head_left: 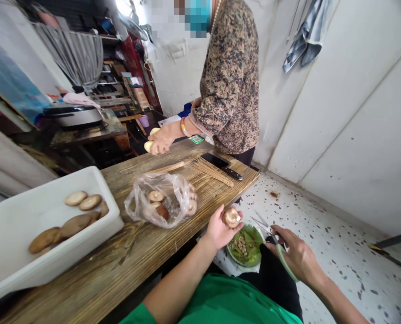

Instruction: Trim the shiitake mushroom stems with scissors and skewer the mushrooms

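A brown mushroom rests in my left hand, its stem side turned up and the fingers curled round it. My right hand grips a pair of scissors with green handles; the blades are parted and point toward the mushroom without touching it. Below both hands, a green bowl on the floor holds green leaves and small pale stem pieces. On the wooden table to the left lies an open clear plastic bag with several mushrooms inside.
A white plastic bin with several mushroom caps stands on the table. Beyond the bag lie thin wooden skewers and a cleaver. Across the table a person holds pale yellow pieces. A rice cooker stands at back left.
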`<action>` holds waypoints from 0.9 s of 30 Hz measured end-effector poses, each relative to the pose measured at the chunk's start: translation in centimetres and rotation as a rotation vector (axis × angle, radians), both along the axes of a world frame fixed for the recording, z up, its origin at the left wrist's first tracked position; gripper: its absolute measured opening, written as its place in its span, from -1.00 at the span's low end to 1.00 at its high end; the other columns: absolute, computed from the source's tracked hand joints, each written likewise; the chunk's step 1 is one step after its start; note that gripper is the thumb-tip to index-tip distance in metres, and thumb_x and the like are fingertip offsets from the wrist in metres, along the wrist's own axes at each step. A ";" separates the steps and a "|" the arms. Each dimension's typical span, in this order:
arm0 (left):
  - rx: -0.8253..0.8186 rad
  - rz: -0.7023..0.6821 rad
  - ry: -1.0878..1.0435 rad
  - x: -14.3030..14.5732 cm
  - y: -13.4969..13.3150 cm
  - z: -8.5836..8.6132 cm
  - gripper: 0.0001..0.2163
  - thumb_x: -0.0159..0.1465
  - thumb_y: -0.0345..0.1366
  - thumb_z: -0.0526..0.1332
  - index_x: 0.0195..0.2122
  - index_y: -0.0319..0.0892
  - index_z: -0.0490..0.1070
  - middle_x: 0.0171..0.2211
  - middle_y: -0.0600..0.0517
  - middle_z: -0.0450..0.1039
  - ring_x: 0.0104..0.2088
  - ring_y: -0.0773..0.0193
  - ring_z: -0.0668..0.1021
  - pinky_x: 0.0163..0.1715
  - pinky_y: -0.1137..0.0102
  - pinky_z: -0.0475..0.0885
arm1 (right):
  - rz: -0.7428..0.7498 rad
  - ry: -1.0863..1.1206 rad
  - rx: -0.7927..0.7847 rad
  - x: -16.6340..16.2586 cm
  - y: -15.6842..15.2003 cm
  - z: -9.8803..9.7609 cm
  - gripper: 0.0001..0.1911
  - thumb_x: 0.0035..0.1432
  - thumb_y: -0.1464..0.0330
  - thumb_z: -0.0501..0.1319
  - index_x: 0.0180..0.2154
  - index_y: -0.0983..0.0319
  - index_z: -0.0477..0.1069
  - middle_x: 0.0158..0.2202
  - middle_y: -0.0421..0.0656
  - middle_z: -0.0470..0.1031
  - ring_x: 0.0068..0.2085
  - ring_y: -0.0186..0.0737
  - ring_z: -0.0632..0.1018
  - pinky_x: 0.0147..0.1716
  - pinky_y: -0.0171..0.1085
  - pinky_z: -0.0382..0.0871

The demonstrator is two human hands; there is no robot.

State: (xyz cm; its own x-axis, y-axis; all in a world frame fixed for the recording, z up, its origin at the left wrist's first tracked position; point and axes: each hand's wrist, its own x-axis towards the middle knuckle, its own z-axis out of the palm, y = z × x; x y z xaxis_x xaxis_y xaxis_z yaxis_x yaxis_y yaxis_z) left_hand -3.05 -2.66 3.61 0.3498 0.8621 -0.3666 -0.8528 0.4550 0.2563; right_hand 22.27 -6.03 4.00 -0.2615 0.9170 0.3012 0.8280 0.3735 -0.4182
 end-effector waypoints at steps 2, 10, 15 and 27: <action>0.017 0.042 0.056 0.1 0.0 -0.3 -0.71 0.34 -0.05 0.12 -0.16 -0.17 0.45 -0.17 -0.07 0.51 -0.25 0.26 0.54 -0.28 0.37 0.42 | 0.024 0.040 -0.065 -1.0 -1.0 -0.9 -0.51 0.19 0.04 0.17 0.02 0.21 0.45 -0.19 -0.04 0.60 -0.31 -0.14 0.60 -0.35 -0.23 0.51; 0.254 0.236 0.222 1.0 -0.4 -0.9 -0.75 0.26 -0.17 0.28 -0.13 -0.22 0.49 -0.08 -0.10 0.49 -0.01 0.19 0.49 0.05 0.31 0.34 | -0.033 -0.085 -0.089 -3.2 -2.3 -2.2 -0.60 0.19 0.16 0.17 0.00 0.19 0.47 -0.34 -0.12 0.58 -0.40 -0.18 0.58 -0.41 -0.28 0.47; 0.252 0.293 0.248 1.4 -0.6 -0.3 -0.77 0.26 -0.26 0.22 -0.08 -0.18 0.49 -0.02 -0.11 0.48 0.08 0.14 0.45 0.09 0.26 0.32 | -0.004 -0.129 -0.046 -3.8 -2.1 -2.2 -0.57 0.22 0.15 0.15 0.03 0.24 0.43 -0.26 -0.06 0.58 -0.34 -0.16 0.59 -0.36 -0.26 0.47; 0.372 0.385 0.418 2.8 -0.8 -0.3 -0.72 0.26 -0.20 0.16 -0.05 -0.14 0.45 -0.02 -0.07 0.51 0.10 0.15 0.43 0.15 0.25 0.24 | 0.024 -0.288 -0.164 -5.8 -2.3 -0.3 -0.52 0.28 0.19 0.08 0.13 0.32 0.34 -0.22 0.03 0.56 -0.22 -0.06 0.60 -0.23 -0.20 0.46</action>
